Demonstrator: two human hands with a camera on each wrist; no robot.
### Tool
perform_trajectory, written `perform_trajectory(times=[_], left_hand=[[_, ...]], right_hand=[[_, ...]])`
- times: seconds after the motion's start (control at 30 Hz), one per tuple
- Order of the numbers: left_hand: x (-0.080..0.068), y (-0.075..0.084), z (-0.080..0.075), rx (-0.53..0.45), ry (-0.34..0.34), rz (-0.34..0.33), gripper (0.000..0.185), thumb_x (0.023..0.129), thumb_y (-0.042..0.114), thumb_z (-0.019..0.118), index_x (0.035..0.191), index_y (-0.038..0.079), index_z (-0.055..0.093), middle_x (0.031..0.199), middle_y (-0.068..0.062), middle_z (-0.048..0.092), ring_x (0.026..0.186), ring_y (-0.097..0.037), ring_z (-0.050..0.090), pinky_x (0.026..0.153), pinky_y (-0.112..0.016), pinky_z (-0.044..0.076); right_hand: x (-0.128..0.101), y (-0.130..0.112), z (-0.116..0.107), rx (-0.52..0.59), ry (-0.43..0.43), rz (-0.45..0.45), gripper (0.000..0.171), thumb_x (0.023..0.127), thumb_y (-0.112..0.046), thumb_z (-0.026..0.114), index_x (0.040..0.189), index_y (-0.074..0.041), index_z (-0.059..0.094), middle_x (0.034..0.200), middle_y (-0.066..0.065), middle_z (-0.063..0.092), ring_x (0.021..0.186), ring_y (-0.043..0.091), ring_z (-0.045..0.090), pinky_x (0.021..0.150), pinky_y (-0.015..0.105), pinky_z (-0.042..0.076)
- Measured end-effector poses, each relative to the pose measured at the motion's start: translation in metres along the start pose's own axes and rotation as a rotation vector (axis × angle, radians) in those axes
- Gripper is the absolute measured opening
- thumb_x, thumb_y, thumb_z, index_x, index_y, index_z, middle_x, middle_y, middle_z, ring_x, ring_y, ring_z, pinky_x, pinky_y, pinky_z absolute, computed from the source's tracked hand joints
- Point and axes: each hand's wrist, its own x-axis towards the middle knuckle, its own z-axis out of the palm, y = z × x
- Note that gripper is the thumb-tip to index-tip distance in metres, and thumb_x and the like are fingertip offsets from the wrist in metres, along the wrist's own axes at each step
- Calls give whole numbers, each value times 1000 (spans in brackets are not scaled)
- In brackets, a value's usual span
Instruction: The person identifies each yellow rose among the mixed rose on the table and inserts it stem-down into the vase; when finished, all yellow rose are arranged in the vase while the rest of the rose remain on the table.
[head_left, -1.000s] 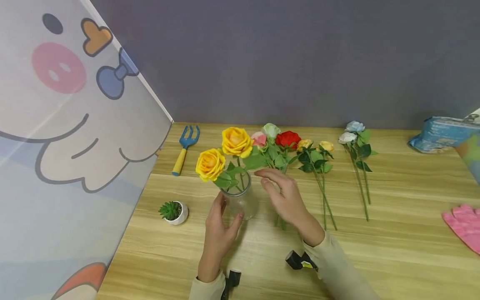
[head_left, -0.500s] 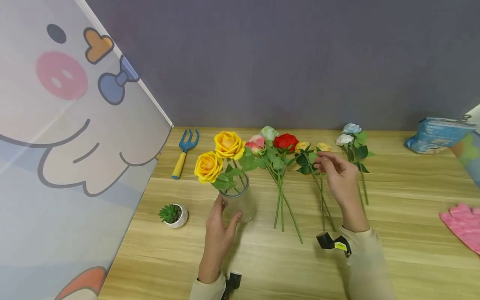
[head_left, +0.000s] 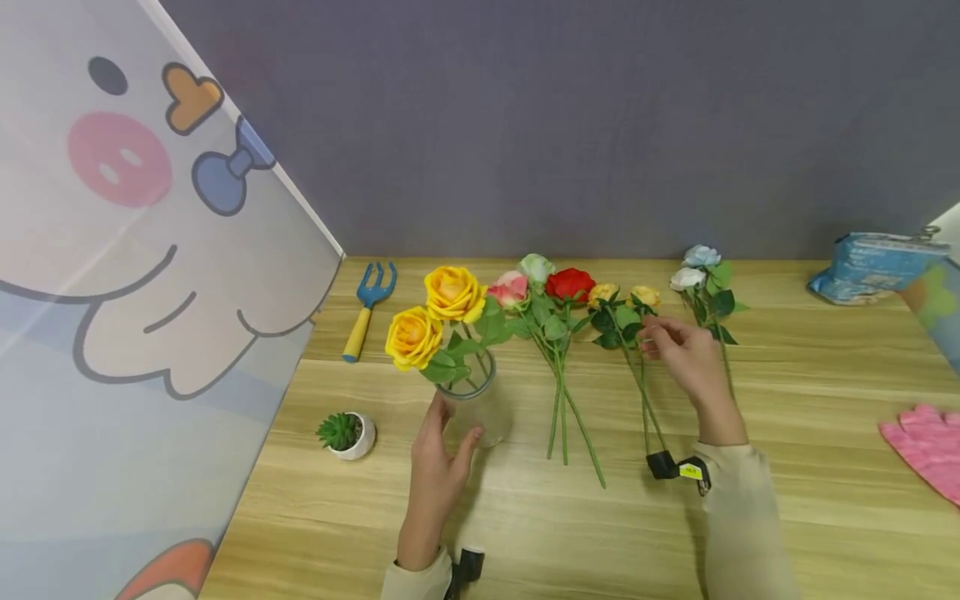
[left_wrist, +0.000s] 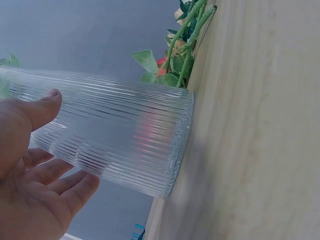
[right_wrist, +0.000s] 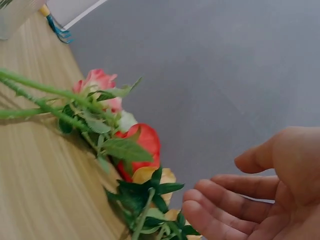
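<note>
Yellow roses (head_left: 644,295) at two o'clock from the likely fragile vase (head_left: 486,421) look light, pinchable by the stems; my right hand (head_left: 686,358) hovers loose, my left hand (head_left: 438,467) grips the vase.

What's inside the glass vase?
Stems of two yellow roses, blooms above the rim. The stem ends can't be seen through the ribbed vase, partly covered by the left hand.
</note>
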Motion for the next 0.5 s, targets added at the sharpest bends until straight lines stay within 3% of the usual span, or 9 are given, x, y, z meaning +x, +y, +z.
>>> perform_trajectory(times=[0.13,0.4,0.5], left_hand=[[0,0,-1,2,-5,-2,72,89,-1,78,147,-17,39,140,-34,55,126,-47,60,102,-56,55],[1,1,-2,1,-11,-8,71,90,0,78,147,-17,39,141,-34,55,127,-46,59,103,-56,55],[1,0,-1,-3,-12,-15,71,90,-1,78,147,-17,39,142,-34,54,128,-46,58,103,-56,54]], right_hand=[[4,6,4,7,-45,28,42,110,-11,46,134,21,53,116,38,64,76,-1,69,73,20,64],[7,13,6,-44,-83,54,40,109,-10,46,130,23,55,115,39,65,75,-6,66,72,16,62],[8,15,7,-84,-104,67,41,109,-10,46,133,23,54,119,40,64,80,0,69,74,17,63]])
